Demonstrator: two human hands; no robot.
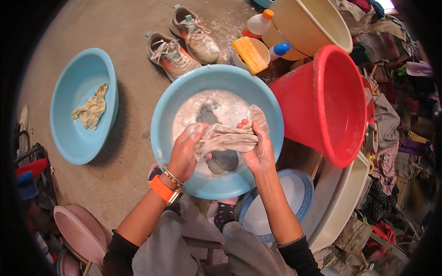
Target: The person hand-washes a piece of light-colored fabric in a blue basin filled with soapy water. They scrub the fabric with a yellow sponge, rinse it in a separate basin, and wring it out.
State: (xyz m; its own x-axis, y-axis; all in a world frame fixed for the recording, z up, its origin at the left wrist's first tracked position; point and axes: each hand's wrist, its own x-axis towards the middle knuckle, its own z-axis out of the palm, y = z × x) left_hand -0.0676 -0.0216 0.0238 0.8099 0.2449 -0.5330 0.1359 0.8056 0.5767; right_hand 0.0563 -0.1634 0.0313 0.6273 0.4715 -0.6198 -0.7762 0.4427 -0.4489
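Stretched between my two hands is a wet, light grey-beige cloth (229, 138), perhaps a sock. My left hand (189, 146) grips its left end, and lather coats the fingers. At the other end my right hand (259, 148) holds it with the thumb on top, and a bunched part sticks up past the fingers. Both hands are over a light blue plastic basin (165, 103) of foamy, whitish water. Dark grey pieces (224, 161), apparently insoles, lie in the foam below the cloth, partly hidden by it.
Left stands another blue basin (65, 86) holding a crumpled yellowish cloth (91, 107). Beyond my basin are dirty sneakers (198, 38), a yellow soap bar (250, 55) on a cup and an orange-capped bottle (259, 24). A tilted red bucket (297, 93) borders the right, above a blue-rimmed white basin (293, 193).
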